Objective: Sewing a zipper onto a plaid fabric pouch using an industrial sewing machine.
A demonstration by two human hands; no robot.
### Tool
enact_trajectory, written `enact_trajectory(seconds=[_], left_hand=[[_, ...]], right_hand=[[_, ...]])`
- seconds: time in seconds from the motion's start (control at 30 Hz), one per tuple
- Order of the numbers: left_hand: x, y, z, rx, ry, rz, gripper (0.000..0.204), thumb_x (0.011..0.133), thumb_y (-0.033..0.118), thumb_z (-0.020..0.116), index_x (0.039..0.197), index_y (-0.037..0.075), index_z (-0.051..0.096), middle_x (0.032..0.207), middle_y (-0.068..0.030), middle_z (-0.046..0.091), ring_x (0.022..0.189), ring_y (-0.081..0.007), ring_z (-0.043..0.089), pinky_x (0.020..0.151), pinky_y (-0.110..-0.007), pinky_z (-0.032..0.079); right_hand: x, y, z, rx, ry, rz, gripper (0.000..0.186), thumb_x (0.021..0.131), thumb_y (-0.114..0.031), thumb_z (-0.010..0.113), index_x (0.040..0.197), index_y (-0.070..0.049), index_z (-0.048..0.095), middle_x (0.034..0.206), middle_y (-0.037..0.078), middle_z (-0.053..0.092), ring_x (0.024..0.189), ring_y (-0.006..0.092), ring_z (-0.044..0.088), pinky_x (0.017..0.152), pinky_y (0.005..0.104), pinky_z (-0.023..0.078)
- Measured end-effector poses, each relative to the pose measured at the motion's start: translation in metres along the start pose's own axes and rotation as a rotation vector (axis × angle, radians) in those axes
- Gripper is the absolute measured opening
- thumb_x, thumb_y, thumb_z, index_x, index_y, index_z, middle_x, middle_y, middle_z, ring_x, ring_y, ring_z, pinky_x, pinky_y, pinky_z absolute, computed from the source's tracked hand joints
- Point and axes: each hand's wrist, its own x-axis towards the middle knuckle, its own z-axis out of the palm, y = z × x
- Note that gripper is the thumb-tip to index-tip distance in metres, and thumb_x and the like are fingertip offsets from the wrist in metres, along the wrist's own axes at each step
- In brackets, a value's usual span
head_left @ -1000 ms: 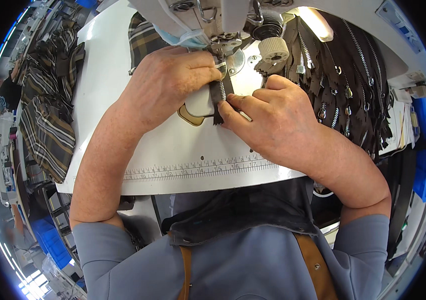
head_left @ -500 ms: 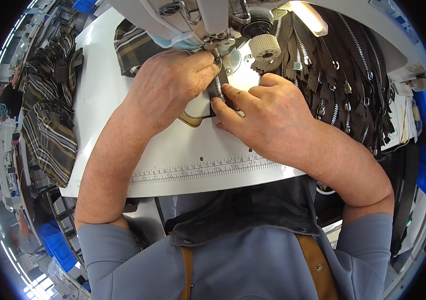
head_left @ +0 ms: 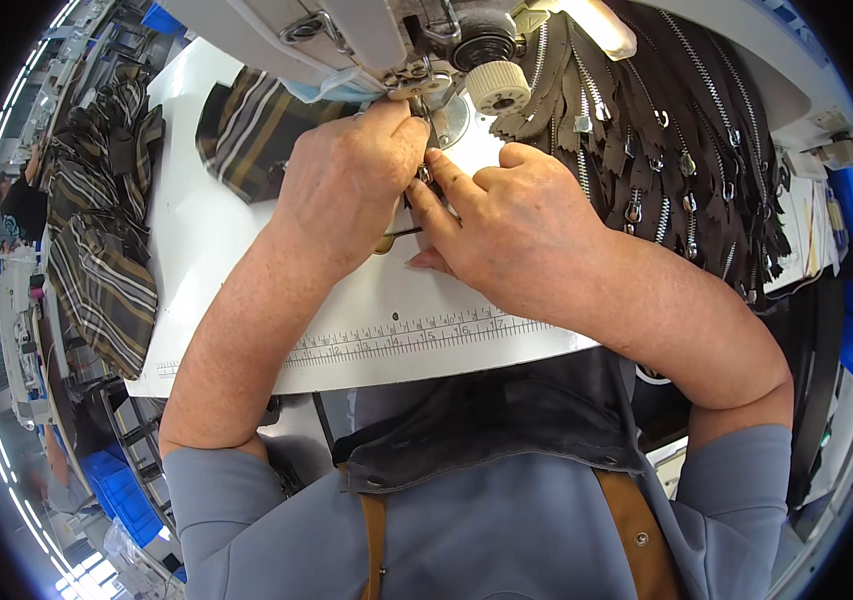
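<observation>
My left hand (head_left: pixel 351 180) is closed, its fingertips bent down at the needle area of a sewing machine (head_left: pixel 371 40). The fingers press on a dark zipper (head_left: pixel 424 176), mostly hidden, whose metal slider shows between my hands. From the other side my right hand (head_left: pixel 521 215) pinches the zipper with thumb and fingertips. A brown, black and white plaid cloth piece (head_left: pixel 264 130) lies left of the needle and runs behind my left hand. Whether the zipper is joined to this cloth cannot be made out.
Many dark zippers with metal teeth (head_left: pixel 686 150) lie heaped on the right. A pile of plaid pieces (head_left: pixel 101 270) hangs at the table's left edge. The white table (head_left: pixel 246 290) carries a printed ruler along its front. A lamp (head_left: pixel 601 28) shines beside a ridged knob (head_left: pixel 498 88).
The plaid cloth shows more and lies farther out to the left. My hands have come closer together at the needle, covering more of the zipper; its slider now shows between them.
</observation>
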Motion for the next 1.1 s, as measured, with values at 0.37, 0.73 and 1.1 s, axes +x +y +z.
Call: enact_trajectory(seconds=[0.37,0.73,1.1], left_hand=[[0.009,0.015,-0.001,-0.015,0.001,-0.057,0.009,0.073,0.001,0.066,0.075,-0.001,0.057,0.081,-0.0184,0.063,0.074,-0.0341,0.069,0.060,-0.042,0.055],[-0.027,0.016,-0.045,0.013,-0.119,-0.171,0.048,0.075,0.005,0.062,0.124,0.005,0.061,0.121,-0.0117,0.065,0.112,-0.0318,0.062,0.095,-0.041,0.045],[-0.024,-0.009,-0.010,-0.039,0.133,-0.005,0.050,0.066,-0.008,0.069,0.115,0.006,0.069,0.108,-0.0083,0.070,0.098,-0.0282,0.067,0.083,-0.039,0.053]], right_hand=[[0.001,0.000,0.001,0.007,-0.128,0.019,0.062,0.087,-0.047,0.067,0.108,0.011,0.066,0.109,0.030,0.069,0.071,0.0238,0.070,0.064,0.0352,0.048],[-0.005,-0.002,0.001,-0.053,-0.030,0.042,0.047,0.083,-0.041,0.071,0.108,0.000,0.069,0.113,0.022,0.069,0.071,0.0189,0.069,0.066,0.0342,0.050],[-0.005,-0.001,-0.003,-0.028,-0.064,0.049,0.037,0.081,-0.034,0.075,0.100,-0.002,0.069,0.103,0.013,0.072,0.071,0.0161,0.070,0.061,0.0327,0.050]])
